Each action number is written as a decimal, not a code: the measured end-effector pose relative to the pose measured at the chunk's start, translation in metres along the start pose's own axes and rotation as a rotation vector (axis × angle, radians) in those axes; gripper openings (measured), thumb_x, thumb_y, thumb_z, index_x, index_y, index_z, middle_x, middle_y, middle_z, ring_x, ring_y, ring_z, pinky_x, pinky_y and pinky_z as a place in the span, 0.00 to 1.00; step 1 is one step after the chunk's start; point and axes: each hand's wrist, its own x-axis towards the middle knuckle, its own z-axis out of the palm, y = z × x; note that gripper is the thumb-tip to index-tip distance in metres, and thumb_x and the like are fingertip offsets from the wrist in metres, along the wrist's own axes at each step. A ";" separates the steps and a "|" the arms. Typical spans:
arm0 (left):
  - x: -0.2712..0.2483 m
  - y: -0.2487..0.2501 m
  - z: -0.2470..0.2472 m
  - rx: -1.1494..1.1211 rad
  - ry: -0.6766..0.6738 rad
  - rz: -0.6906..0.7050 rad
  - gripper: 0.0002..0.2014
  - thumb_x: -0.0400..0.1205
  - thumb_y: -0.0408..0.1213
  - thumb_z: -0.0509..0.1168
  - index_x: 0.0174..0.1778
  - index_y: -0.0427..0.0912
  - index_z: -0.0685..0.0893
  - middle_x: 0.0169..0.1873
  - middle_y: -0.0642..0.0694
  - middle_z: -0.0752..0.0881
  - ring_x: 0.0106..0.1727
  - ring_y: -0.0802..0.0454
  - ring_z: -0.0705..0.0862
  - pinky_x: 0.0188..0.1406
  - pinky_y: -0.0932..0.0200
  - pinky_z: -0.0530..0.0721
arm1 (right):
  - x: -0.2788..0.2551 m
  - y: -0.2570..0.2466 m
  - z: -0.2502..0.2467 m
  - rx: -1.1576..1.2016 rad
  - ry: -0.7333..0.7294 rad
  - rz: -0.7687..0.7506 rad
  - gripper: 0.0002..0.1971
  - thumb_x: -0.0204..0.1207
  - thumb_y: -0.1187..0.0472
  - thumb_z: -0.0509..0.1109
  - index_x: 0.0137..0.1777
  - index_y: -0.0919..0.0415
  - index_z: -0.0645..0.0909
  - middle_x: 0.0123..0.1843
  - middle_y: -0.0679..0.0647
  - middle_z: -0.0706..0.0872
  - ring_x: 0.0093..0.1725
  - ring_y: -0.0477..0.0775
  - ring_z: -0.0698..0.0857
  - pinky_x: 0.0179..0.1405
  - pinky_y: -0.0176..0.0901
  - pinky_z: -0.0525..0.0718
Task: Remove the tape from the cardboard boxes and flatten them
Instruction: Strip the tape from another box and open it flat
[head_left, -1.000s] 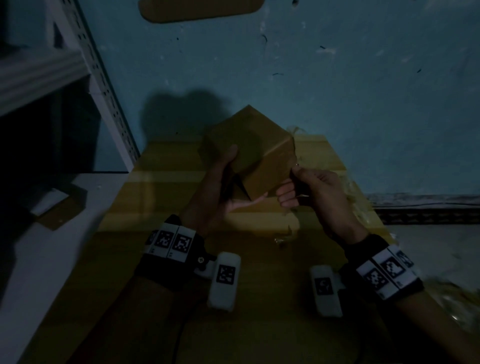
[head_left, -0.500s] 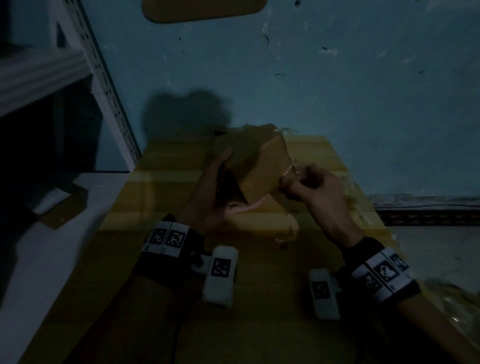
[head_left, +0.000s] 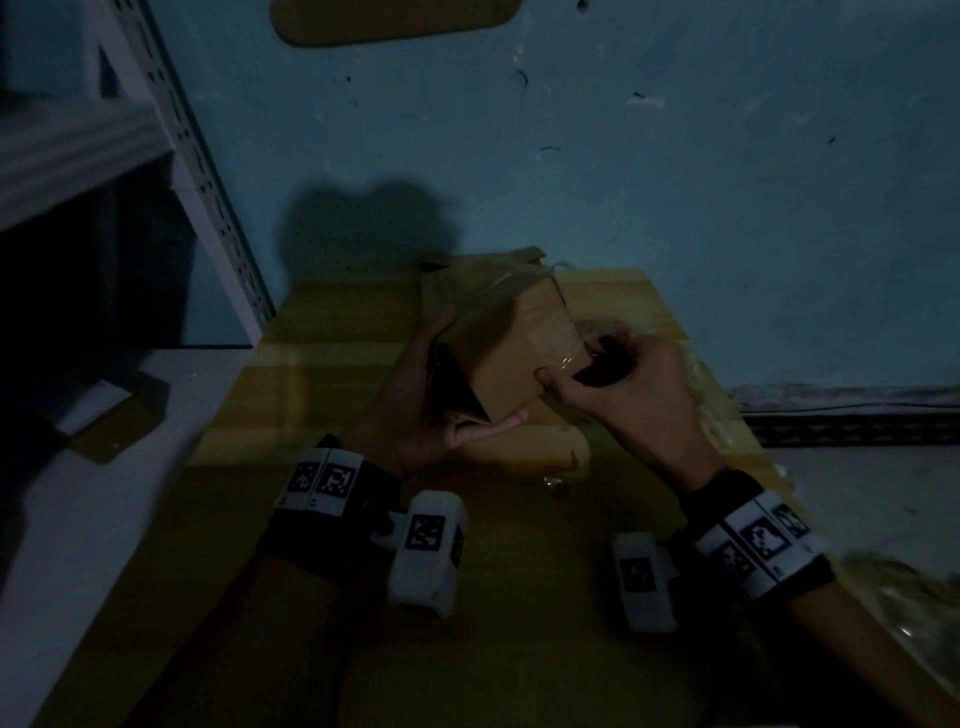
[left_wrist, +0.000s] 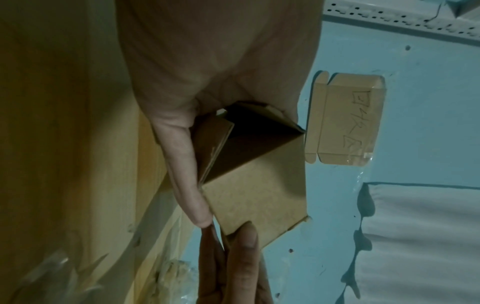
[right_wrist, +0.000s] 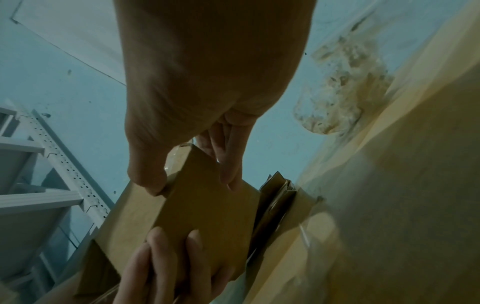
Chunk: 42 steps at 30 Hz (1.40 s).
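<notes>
Head view: left hand (head_left: 431, 400) grips the box (head_left: 511, 343) from beneath, held above the surface (head_left: 322, 467). Right hand (head_left: 618, 384) pinches clear tape (head_left: 563, 332) at the box's right edge.

The head camera looked down and forward from above the desk (head_left: 322, 545), facing the blue wall (head_left: 675, 182), with both wrists low in frame. The left wrist camera sat very close, rolled sideways, looking along the left hand (left_wrist: 207, 72) at the box (left_wrist: 259, 195) and the wall beyond. The right wrist camera peered along the right hand (right_wrist: 207, 82), equally close. All three views shared that box and both hands.
</notes>
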 end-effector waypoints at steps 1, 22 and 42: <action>0.000 -0.001 0.000 -0.005 0.004 -0.003 0.22 0.80 0.57 0.67 0.63 0.47 0.81 0.62 0.33 0.82 0.62 0.32 0.83 0.49 0.33 0.89 | 0.000 0.000 0.000 -0.014 0.007 -0.005 0.21 0.68 0.56 0.86 0.59 0.62 0.87 0.53 0.45 0.92 0.50 0.37 0.91 0.44 0.33 0.89; -0.003 -0.008 0.004 0.038 -0.023 0.005 0.19 0.81 0.57 0.64 0.59 0.46 0.82 0.60 0.32 0.83 0.64 0.31 0.81 0.57 0.33 0.84 | 0.001 0.007 -0.007 -0.162 -0.027 -0.122 0.14 0.70 0.53 0.78 0.46 0.65 0.90 0.38 0.51 0.93 0.36 0.49 0.91 0.32 0.55 0.90; -0.003 -0.009 0.006 0.050 0.019 -0.003 0.19 0.83 0.56 0.62 0.57 0.44 0.80 0.59 0.33 0.82 0.61 0.32 0.81 0.57 0.33 0.83 | 0.000 0.006 -0.003 -0.235 -0.036 -0.185 0.13 0.71 0.54 0.73 0.45 0.64 0.90 0.34 0.54 0.91 0.29 0.54 0.88 0.25 0.56 0.85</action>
